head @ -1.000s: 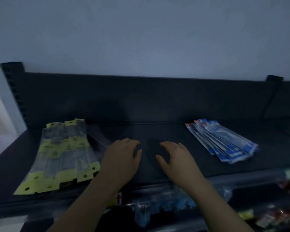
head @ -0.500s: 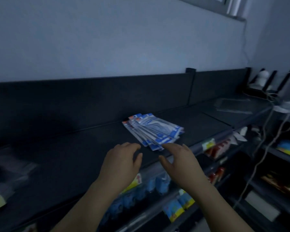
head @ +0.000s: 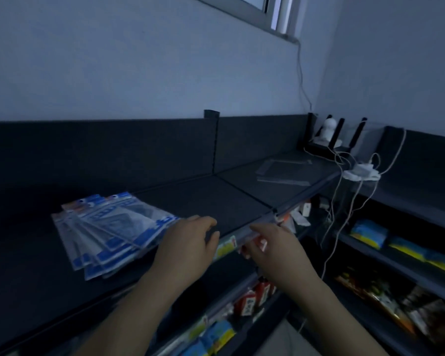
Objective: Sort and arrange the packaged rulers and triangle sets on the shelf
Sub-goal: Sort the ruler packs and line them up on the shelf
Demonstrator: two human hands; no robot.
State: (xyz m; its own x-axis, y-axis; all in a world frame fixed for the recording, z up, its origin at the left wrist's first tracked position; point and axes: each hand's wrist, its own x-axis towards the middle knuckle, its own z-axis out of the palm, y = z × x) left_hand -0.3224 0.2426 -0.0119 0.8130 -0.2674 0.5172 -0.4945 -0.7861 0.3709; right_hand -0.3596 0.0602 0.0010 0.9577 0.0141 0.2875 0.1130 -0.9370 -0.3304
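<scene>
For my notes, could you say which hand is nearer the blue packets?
Left: left hand at the right edge of the blue packets; right hand farther right, at the shelf rail.

I am facing a plain pale wall (head: 139, 60) in dim, bluish light, with a window frame (head: 254, 7) showing at its top. A thin cable (head: 300, 73) is hanging down near the corner. A dark shelf (head: 216, 199) with a low back panel (head: 113, 150) is running along the wall.

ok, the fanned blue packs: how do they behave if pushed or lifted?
The blue packs lie fanned with edges offset, so a side push probably slides the glossy sleeves over each other, not as one block. They look thin and flat: likely light and a bit bendy. Lifted by one end, the stack may splay or spill.
</scene>
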